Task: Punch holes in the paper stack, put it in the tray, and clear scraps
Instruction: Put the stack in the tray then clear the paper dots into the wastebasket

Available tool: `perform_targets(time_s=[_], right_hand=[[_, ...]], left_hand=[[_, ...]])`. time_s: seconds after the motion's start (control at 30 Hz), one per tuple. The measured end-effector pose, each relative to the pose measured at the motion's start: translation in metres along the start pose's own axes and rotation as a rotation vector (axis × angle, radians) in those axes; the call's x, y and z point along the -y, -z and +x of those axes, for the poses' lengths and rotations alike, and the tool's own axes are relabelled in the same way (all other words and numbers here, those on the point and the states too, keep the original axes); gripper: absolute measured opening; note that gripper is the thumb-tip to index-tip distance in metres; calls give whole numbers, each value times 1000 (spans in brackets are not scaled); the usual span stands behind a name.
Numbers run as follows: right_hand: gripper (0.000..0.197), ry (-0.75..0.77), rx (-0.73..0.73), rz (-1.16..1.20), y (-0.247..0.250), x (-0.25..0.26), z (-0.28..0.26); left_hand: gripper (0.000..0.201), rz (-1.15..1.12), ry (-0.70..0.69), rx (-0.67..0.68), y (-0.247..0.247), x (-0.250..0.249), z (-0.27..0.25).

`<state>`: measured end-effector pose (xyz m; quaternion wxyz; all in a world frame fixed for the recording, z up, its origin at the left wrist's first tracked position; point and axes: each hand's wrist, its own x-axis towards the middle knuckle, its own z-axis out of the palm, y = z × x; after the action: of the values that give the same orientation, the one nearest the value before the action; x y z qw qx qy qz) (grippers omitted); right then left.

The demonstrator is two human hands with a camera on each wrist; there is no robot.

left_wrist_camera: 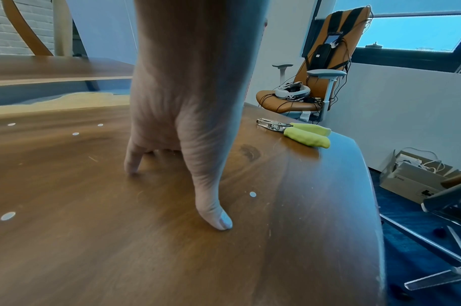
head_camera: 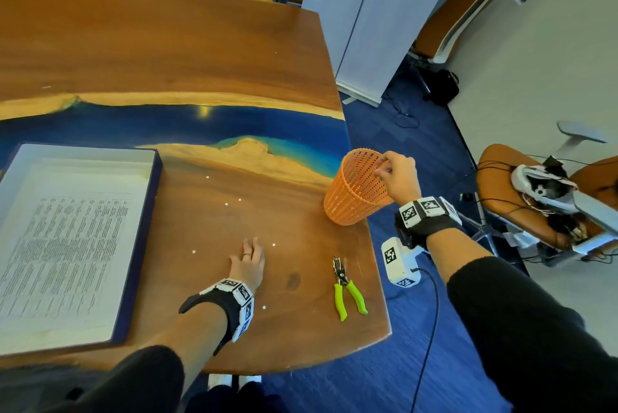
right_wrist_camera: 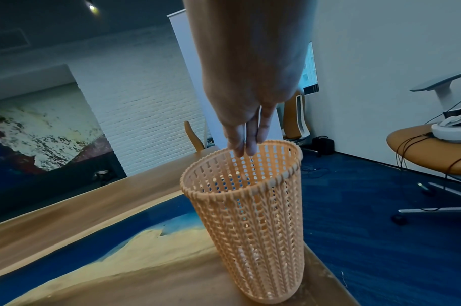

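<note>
The printed paper stack lies inside the dark-walled tray at the left. Several white punched scraps dot the wooden table. My left hand rests flat on the table among them, fingers straight, thumb tip down. The green-handled hole punch lies free to its right. My right hand hangs over the mouth of the orange mesh basket, fingertips bunched at the rim. Whether they hold a scrap is hidden.
The basket stands close to the table's right edge, with blue carpet below. A white marker-tagged device with a cable sits just off that edge. An orange chair with a headset and wires stands further right. A white partition is behind.
</note>
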<state>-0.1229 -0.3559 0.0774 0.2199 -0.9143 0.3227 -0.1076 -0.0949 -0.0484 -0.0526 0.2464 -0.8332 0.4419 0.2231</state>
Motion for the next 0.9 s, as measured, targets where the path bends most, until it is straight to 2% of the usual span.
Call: perform_targets(time_s=[0.1,0.23,0.33,0.43,0.5,0.57,0.67,0.73,0.8,0.9], right_hand=[[10,-43,-6,42,1,-1,0],[14,-6,-61,30,3,6,-6],[13,106,-122,65,-3,22,-14],[6,284,-106,76,-30,45,-35],[3,353,-11,65,-59,52,-58],[1,356,165,69,-91,52,-89],[5,274,480,41,-133,43,-140],[6,234,619,31,-155,34,-169],[9,210,689,34,-168,27,-190],[14,224,697,31,-179,25,-210]], left_hand=[[71,-1,7,10,-1,-1,1],[70,-2,14,15,-1,-1,0],[71,-5,14,32,-1,-1,2],[67,-2,27,30,-1,-3,4],[65,-3,24,28,-1,-3,5],[63,-14,12,12,-2,-2,7],[67,-49,-4,4,-2,3,8],[70,-76,-6,6,-4,7,8],[72,-82,-17,0,-5,9,7],[84,-102,-36,38,-6,13,8]])
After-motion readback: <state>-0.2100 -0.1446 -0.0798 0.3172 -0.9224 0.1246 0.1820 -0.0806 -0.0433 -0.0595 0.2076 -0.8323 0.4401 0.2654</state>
